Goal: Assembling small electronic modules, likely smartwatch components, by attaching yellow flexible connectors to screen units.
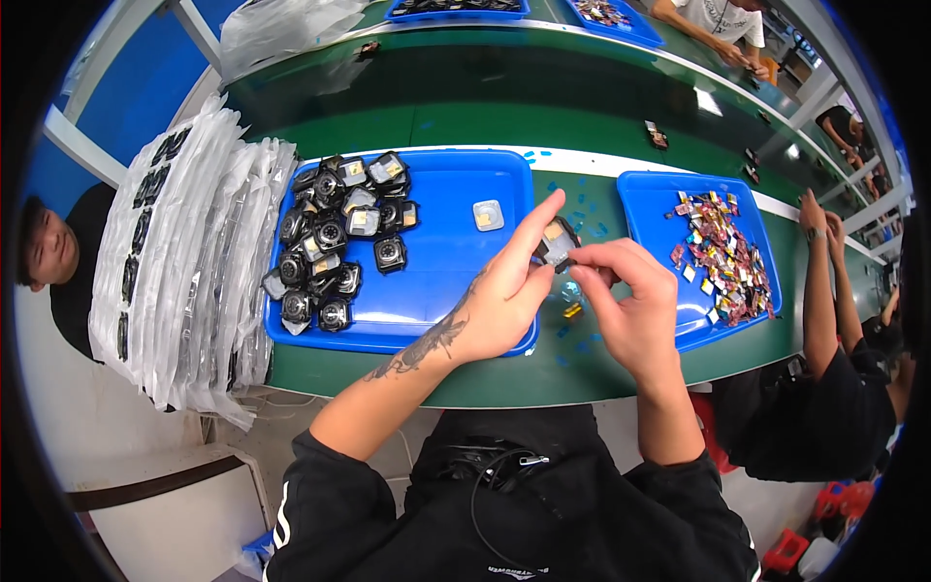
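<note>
My left hand [504,291] and my right hand [626,296] meet above the green table, between two blue trays. Together they pinch a small black square part with a pale face [557,242]; the left thumb and fingers hold its left side, and the right fingertips grip its lower right edge. The left blue tray [446,291] holds a heap of several black round-faced parts [335,247] on its left half and one pale square piece [488,215] near the middle. The right blue tray [645,194] holds many small coloured film scraps [722,257].
A tall stack of clear plastic bags [184,262] lies left of the trays. Small blue and yellow scraps [572,310] dot the green table [485,107] under my hands. Another person's arm [824,291] reaches in at the right; others sit at the left edge and top right.
</note>
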Demonstrator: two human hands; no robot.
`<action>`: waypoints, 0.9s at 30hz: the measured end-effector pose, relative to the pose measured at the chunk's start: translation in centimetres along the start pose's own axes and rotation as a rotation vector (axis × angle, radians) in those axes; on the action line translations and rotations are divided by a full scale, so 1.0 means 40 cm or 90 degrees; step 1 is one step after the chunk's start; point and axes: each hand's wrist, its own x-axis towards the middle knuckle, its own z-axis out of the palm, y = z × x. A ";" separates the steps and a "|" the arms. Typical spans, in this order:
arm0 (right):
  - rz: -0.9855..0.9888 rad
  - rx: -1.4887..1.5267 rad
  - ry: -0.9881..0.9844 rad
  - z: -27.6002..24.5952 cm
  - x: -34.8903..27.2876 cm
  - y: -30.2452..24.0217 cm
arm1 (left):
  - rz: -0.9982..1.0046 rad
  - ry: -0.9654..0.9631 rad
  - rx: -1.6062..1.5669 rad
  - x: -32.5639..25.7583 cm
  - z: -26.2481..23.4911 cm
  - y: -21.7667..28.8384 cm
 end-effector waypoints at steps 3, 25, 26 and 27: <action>0.019 -0.027 -0.006 0.000 0.007 -0.004 | -0.020 -0.002 -0.034 -0.006 0.007 0.007; 0.054 -0.013 0.012 0.006 0.010 -0.004 | -0.058 -0.048 -0.064 -0.001 0.015 0.009; 0.059 -0.013 0.007 0.005 0.014 -0.004 | -0.054 -0.046 -0.049 -0.003 0.017 0.006; 0.065 -0.013 0.001 0.004 0.014 -0.004 | -0.051 -0.045 -0.035 -0.005 0.020 0.004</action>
